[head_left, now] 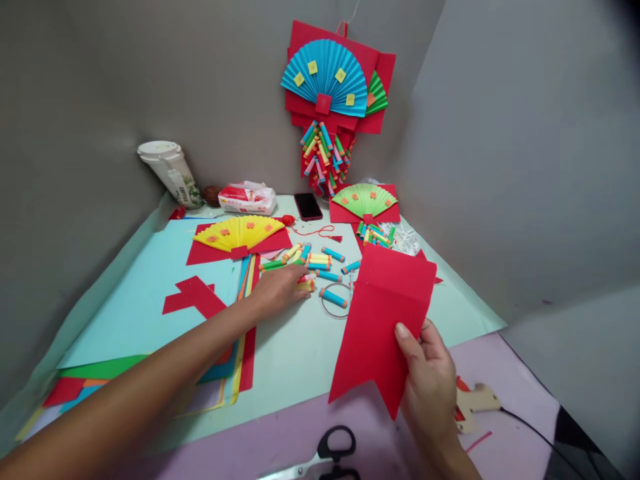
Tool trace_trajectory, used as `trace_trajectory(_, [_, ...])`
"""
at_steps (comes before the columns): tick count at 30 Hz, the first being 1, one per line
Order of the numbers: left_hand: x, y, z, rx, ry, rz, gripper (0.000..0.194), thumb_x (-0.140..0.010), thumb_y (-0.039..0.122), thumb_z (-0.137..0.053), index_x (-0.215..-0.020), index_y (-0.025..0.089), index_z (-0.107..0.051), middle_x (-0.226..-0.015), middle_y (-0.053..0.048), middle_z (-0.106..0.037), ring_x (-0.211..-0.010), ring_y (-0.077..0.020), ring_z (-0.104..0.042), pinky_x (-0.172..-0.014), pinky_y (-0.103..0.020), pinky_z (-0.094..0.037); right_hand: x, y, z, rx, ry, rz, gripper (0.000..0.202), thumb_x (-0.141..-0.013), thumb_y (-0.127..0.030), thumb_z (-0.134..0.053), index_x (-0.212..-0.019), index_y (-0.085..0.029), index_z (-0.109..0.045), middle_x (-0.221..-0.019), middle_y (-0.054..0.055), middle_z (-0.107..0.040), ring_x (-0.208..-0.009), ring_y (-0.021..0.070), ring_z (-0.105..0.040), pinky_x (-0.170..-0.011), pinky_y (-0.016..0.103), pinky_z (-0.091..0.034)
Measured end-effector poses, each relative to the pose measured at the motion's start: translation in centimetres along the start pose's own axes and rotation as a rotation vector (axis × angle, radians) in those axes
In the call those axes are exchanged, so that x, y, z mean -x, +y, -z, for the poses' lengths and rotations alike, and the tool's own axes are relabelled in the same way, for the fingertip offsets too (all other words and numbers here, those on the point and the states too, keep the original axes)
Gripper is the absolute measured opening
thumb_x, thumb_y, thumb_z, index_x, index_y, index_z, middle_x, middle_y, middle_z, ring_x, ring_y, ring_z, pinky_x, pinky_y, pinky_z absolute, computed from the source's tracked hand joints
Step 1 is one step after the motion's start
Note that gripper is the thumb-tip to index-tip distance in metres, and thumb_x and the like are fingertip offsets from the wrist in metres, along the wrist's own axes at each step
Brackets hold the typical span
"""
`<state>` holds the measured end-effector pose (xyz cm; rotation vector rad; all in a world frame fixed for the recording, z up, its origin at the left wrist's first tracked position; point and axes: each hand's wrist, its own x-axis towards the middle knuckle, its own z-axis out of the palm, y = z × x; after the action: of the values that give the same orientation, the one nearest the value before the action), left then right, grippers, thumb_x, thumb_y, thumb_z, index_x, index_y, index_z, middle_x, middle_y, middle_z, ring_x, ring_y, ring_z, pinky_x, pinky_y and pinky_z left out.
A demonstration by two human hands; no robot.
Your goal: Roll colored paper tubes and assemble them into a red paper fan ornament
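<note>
The right hand [430, 380] holds one red paper banner [383, 320] upright over the near edge of the desk [295, 353], its fingers pinching the lower right edge, thumb on the front and the rest hidden behind the sheet. The left hand [280, 290] reaches across to the heap of small paper rolls [315, 263] and lies palm down on it; its fingertips are hidden among the rolls, so I cannot tell whether they grip one. About a dozen loose rolls show there, though some overlap and the count is unsure. One wire ring [336, 300] lies just beside them with a blue roll across it. Two paper fans on red backing lie on the desk: one yellow fan [239, 233] and one green fan [365, 199]. A finished hanging piece on the wall carries one blue fan [325, 77] and a second green one mostly hidden behind it. One phone [308, 206], one tissue pack [247, 197] and one white cup [170, 170] stand at the back. One pair of scissors [330, 453] is cut off by the bottom edge. A stack of coloured sheets [150, 300] lies at the left, partly covered by the forearm.
</note>
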<state>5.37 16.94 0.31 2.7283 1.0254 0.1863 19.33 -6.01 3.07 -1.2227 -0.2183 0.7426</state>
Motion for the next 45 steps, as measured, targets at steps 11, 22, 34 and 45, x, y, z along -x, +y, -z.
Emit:
trace_trajectory(11, [-3.3, -2.2, 0.2, -0.045, 0.075, 0.106, 0.037, -0.086, 0.047, -0.055, -0.112, 0.022, -0.064, -0.106, -0.011, -0.073, -0.095, -0.0303, -0.068, -0.068, -0.032, -0.046, -0.5, 0.0, 0.2, 0.035, 0.032, 0.025, 0.045, -0.071, -0.045, -0.078, -0.107, -0.022, -0.065, -0.106, 0.010, -0.074, -0.078, 0.0244, -0.071, -0.064, 0.035, -0.059])
trace_trajectory(22, [-2.8, 3.1, 0.3, -0.015, -0.038, -0.062, 0.037, -0.079, 0.047, -0.064, -0.109, 0.025, -0.063, -0.112, -0.006, -0.072, -0.102, -0.0277, -0.066, -0.071, -0.029, -0.046, -0.5, -0.7, 0.4, 0.000, 0.066, 0.111, 0.039, -0.076, -0.042, -0.075, -0.107, -0.021, -0.063, -0.089, 0.008, -0.076, -0.077, 0.0255, -0.072, -0.067, 0.038, -0.058])
trace_trajectory(34, [-4.4, 1.3, 2.2, -0.068, 0.001, 0.049, 0.028, -0.081, 0.047, -0.060, -0.093, 0.023, -0.064, -0.093, -0.008, -0.071, -0.087, -0.0296, -0.067, -0.064, -0.032, -0.045, -0.4, -0.7, 0.3, 0.005, 0.063, 0.044, 0.048, -0.072, -0.045, -0.077, -0.111, -0.022, -0.063, -0.101, 0.010, -0.076, -0.075, 0.0252, -0.072, -0.064, 0.037, -0.059])
trace_trajectory(45, [-4.4, 2.0, 1.1, -0.042, 0.021, 0.063, 0.039, -0.084, 0.048, -0.056, -0.111, 0.022, -0.063, -0.100, -0.010, -0.072, -0.092, -0.0295, -0.067, -0.063, -0.031, -0.045, -0.2, -1.2, 0.3, -0.036, 0.065, 0.117, 0.039, -0.075, -0.039, -0.076, -0.107, -0.021, -0.064, -0.089, 0.007, -0.076, -0.077, 0.0243, -0.072, -0.071, 0.038, -0.058])
